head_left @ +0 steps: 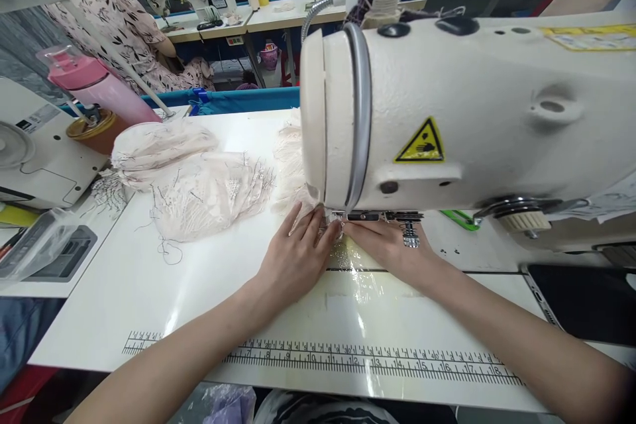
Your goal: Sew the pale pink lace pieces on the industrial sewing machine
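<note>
My left hand [299, 255] lies with fingers spread on pale pink lace fabric [288, 152], just left of the sewing machine's needle area. That fabric runs back behind the machine head [338, 126]. On the other side, my right hand [390, 245] reaches in under the head, its fingertips close to my left thumb. Machine parts cover some of its fingers, so its grip is not clear. A bunched pile of the same pale lace [199, 192], with loose dark threads, lies left of my hands on the white table [199, 291].
A printed ruler [328, 358] runs along the front edge. At right lie a black phone [581, 298] and a green-handled tool [460, 218]. To the left stand a pink bottle [94, 83] and a plastic box [54, 252]. A person [129, 40] sits beyond the table.
</note>
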The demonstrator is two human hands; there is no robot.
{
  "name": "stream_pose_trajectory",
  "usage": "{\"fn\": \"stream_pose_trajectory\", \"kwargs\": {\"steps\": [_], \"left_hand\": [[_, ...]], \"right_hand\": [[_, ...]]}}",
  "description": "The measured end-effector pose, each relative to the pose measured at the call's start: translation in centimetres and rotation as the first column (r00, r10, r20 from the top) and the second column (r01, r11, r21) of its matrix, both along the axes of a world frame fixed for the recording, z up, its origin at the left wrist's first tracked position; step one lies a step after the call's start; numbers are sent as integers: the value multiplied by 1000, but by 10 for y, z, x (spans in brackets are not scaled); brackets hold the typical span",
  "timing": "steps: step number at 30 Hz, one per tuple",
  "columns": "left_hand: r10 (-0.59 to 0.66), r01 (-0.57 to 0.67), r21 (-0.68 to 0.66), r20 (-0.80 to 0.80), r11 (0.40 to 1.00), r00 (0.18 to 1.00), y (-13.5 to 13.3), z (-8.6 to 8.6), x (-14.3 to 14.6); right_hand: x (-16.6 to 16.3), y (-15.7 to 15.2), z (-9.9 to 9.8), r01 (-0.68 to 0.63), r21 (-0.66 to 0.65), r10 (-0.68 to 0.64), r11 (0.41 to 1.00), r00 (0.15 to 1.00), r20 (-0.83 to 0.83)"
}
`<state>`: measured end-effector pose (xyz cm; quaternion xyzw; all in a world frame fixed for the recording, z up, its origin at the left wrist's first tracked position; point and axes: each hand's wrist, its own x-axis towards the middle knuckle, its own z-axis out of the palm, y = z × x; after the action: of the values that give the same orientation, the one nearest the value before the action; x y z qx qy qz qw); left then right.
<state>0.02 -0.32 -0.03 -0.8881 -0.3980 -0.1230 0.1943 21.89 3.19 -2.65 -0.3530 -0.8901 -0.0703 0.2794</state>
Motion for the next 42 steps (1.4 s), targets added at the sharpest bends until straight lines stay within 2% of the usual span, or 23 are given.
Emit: {"fn": "stream_pose_trajectory", "kwargs": {"steps": [9, 11, 16, 24, 32, 42], "left_hand": [[29, -28, -19, 41, 999, 999, 4, -2, 1], [16, -15, -6, 49, 1000, 999, 4, -2, 1], [-106, 106, -5, 28, 994, 994, 3, -3, -2], [-50, 51, -6, 103, 999, 993, 7, 1, -3], [-34, 33, 19, 92, 999, 995, 11, 3, 0], [-12, 13, -12, 83, 1000, 997, 11, 1, -1]], "right_hand": [[6, -3, -2, 51, -137, -50, 989, 999, 6], [4, -3, 0, 66, -131, -67, 989, 998, -5], [1, -6, 5, 67, -80, -69, 995, 997, -28], [-7, -14, 16, 52, -107, -48, 993, 998, 48], [-9, -14, 12, 113, -36, -109, 993, 989, 101], [-8, -13, 5, 122, -74, -115, 990, 989, 92]]}}
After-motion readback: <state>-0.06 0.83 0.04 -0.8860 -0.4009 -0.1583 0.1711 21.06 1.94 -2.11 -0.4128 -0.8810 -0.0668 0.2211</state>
